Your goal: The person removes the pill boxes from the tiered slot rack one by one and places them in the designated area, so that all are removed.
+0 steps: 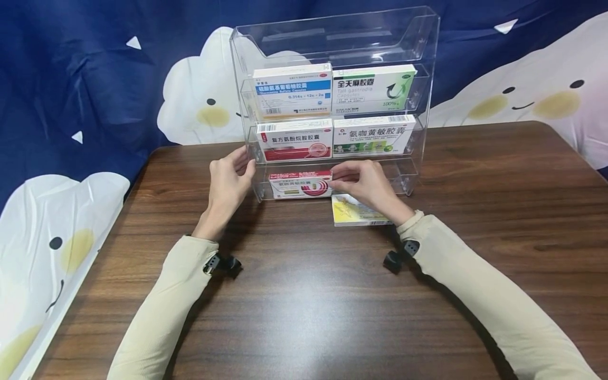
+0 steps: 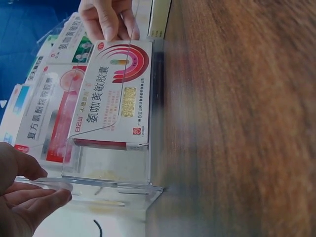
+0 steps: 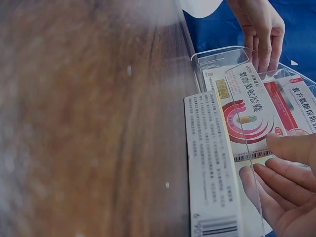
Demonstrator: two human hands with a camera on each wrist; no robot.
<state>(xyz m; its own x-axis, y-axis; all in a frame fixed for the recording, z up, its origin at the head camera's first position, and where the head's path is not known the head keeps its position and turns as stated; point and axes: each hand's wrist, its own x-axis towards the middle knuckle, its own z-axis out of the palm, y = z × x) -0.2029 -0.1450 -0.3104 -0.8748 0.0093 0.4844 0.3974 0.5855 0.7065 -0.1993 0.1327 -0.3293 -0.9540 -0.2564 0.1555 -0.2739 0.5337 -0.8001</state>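
1. Acrylic rack (image 1: 332, 45), clear, stands on the bench (image 1: 285, 295); your left hand (image 1: 230, 179) pinches its left side wall.
2. Red-and-white box (image 1: 300, 187) sits in the bottom tier, left part.
3. Your right hand (image 1: 363, 182) is at that box's right end, fingers loosely extended, no grasp; exact contact unclear.
4. Yellow-and-white box (image 1: 349, 214) lies on the bench, front right, just below your right hand.
5. Four boxes (image 1: 292, 97) above, two per tier.

Open counter (image 1: 304, 301) between two sleeves (image 1: 461, 253) allows passage toward the clear rack (image 1: 332, 47); the right hand (image 1: 367, 182) blocks the red-and-white box's (image 1: 296, 188) right end, a yellow-and-white box (image 1: 358, 212) below.
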